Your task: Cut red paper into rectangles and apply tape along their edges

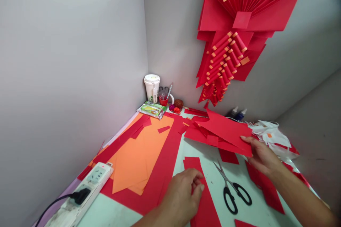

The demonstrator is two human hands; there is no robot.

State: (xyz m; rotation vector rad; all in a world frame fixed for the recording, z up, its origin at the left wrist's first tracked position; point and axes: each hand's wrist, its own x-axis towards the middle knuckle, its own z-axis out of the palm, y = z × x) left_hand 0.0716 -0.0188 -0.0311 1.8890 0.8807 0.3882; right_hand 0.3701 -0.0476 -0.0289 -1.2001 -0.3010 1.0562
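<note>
My left hand (183, 193) rests on a long red paper strip (204, 198) lying on the pale green table (125, 216), with fingers curled and pinched at the strip's edge. My right hand (259, 156) grips the near edge of a stack of red paper sheets (221, 131) and holds it slightly off the table. Black-handled scissors (233, 189) lie shut between my two hands.
Orange paper (138, 152) lies on red sheets at left. A white power strip (85, 188) with a black plug sits at the near left edge. A white cup (152, 87), snack packs and glue bottles (238, 113) stand by the walls. A red paper decoration (234, 32) hangs above. Crumpled white plastic (274, 136) lies at right.
</note>
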